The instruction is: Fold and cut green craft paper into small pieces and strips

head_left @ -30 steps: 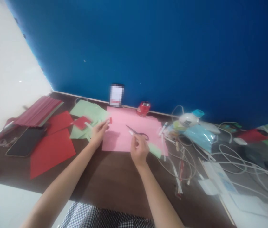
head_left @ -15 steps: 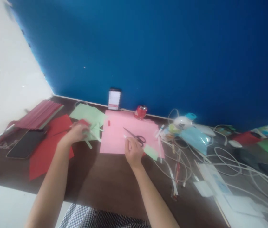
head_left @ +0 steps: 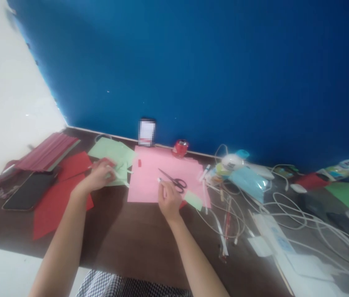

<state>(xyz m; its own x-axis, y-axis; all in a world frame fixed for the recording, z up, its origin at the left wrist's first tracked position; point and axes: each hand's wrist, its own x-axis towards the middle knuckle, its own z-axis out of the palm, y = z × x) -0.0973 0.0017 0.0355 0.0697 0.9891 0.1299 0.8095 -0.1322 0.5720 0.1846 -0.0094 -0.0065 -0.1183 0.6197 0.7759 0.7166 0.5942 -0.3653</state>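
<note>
My left hand (head_left: 99,175) is at the left, fingers curled at pale green paper strips (head_left: 121,180) that lie over a light green sheet (head_left: 108,147); blur hides the exact grip. A bit of red paper shows behind its fingers. My right hand (head_left: 170,200) is closed in a pinch over the front of a pink sheet (head_left: 149,192). A small white thing (head_left: 159,180) pokes out from its fingertips, too small to name. Just beyond that hand lie black-handled scissors (head_left: 179,183), blades towards the far left. A light green paper piece (head_left: 194,200) sits right of my wrist.
Red paper (head_left: 59,206), a dark phone (head_left: 28,192) and a pink-red stack (head_left: 48,152) lie left. An upright phone (head_left: 147,132) and a red round object (head_left: 180,148) stand by the blue wall. Cables (head_left: 288,210), a blue packet (head_left: 248,181) and pens (head_left: 227,218) crowd the right.
The green strips by my left hand have shifted, and the one that hung towards the front no longer shows there. My right hand keeps its pinch. The whole view has moved slightly.
</note>
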